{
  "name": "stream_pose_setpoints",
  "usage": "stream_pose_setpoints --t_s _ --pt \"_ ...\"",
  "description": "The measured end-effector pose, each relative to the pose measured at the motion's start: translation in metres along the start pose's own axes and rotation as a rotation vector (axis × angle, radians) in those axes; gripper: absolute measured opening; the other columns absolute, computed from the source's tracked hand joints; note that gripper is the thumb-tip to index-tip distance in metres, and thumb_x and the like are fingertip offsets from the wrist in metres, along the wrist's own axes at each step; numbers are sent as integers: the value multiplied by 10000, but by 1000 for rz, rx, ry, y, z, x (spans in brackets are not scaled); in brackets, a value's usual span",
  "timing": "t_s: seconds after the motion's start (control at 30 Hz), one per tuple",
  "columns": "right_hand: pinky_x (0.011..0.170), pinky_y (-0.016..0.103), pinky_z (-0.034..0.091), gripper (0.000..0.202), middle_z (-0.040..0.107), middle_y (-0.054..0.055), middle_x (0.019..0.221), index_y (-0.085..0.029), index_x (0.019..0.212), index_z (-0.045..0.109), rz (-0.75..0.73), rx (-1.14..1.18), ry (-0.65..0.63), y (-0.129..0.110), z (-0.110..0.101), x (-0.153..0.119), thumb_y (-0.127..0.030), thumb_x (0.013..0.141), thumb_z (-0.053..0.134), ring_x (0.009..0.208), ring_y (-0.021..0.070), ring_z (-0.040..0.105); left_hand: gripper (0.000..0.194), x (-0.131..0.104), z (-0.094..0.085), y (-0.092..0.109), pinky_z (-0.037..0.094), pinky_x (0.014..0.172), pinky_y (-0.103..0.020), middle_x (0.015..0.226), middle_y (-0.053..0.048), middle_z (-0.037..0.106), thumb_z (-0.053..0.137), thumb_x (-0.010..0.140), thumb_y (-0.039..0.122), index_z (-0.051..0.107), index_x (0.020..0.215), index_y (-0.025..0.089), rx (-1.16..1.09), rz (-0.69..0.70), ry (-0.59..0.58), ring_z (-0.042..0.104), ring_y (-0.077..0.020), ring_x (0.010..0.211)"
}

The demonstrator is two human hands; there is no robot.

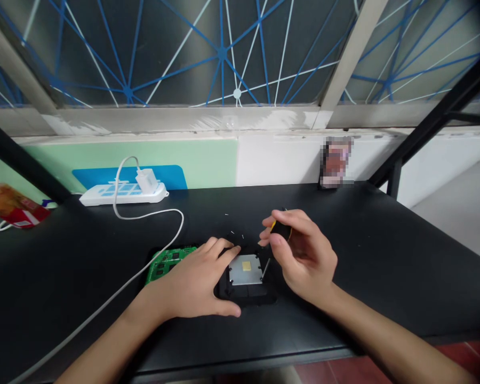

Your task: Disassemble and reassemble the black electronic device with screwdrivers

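My left hand [196, 277] spans a black plastic casing [248, 292], fingers at its far edge and thumb at its near edge. A silver metal plate [240, 276] with a small yellowish pad [246, 266] at its middle sits in the casing. My right hand [308, 253] is closed around a screwdriver [281, 230] with a black and yellow handle. The thin metal shaft slants down to the plate's right side; whether the tip sits in a screw cannot be made out. Partly under my left forearm, a green circuit board [168, 264] lies in a dark shell.
A few tiny screws [232, 232] lie beyond the casing. A white cable [176, 210] runs from a charger plug [146, 180] on a power strip [104, 193] across the black table [364, 256]. A red snack packet [18, 208] lies far left; a pixelated upright object [336, 162] leans at the wall.
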State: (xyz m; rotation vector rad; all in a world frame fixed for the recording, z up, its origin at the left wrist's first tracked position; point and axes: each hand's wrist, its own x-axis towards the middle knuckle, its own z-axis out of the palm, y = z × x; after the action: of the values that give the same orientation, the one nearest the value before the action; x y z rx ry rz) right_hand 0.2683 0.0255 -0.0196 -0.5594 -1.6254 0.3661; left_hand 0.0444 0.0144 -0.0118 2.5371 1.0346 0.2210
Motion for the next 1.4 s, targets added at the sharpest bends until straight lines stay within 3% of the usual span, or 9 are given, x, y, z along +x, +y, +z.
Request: stream_pose_setpoints --t_s 0.2,0.57,0.73,0.93,1.13,1.27,1.4 --pt "623 331 649 454 665 58 1174 -310 1397 525 91 81 -7 -3 3 0 -127 983 491 791 135 691 923 1 0 1 451 1060 -506 1361 -120 490 794 758 568 374 1493 200 8 -5 -6 483 -342 1232" --pt "623 322 641 348 645 39 1116 -298 1327 538 74 58 142 5 3 5 -189 1000 489 744 127 699 935 0 0 -1 437 1068 -504 1383 -120 478 769 758 596 358 1514 231 1 -15 -9 468 -355 1271" --pt "667 296 624 268 621 20 1063 -292 1249 543 96 8 264 17 -1 13 -213 994 525 749 116 720 1032 -3 -2 0 443 1059 -498 1344 -113 485 832 680 582 350 1525 238 -15 -27 -45 470 -348 1250" --pt "754 292 613 218 597 7 1062 -270 1192 520 143 -6 300 33 -3 16 -218 983 555 804 114 742 1084 -3 -1 1 427 1084 -480 1353 -123 489 848 653 608 356 1528 200 -5 -28 -40 466 -342 1260" --pt "729 289 625 206 600 16 1059 -250 1176 495 185 -21 253 39 1 9 -247 979 556 829 127 750 987 2 3 -3 418 1088 -520 1415 -148 475 659 760 791 398 1508 203 22 -35 72 462 -370 1297" --pt "735 297 632 212 599 21 1069 -249 1178 486 210 -9 225 40 4 7 -254 979 558 838 134 754 838 2 6 -6 379 1128 -514 1517 -160 406 557 889 737 389 1512 201 93 -31 122 400 -360 1378" --pt "739 293 629 210 586 15 1072 -246 1171 493 197 10 228 40 4 7 -243 975 568 834 132 758 806 2 5 -6 358 1147 -515 1558 -153 378 550 907 720 403 1509 205 110 -7 104 346 -350 1427"
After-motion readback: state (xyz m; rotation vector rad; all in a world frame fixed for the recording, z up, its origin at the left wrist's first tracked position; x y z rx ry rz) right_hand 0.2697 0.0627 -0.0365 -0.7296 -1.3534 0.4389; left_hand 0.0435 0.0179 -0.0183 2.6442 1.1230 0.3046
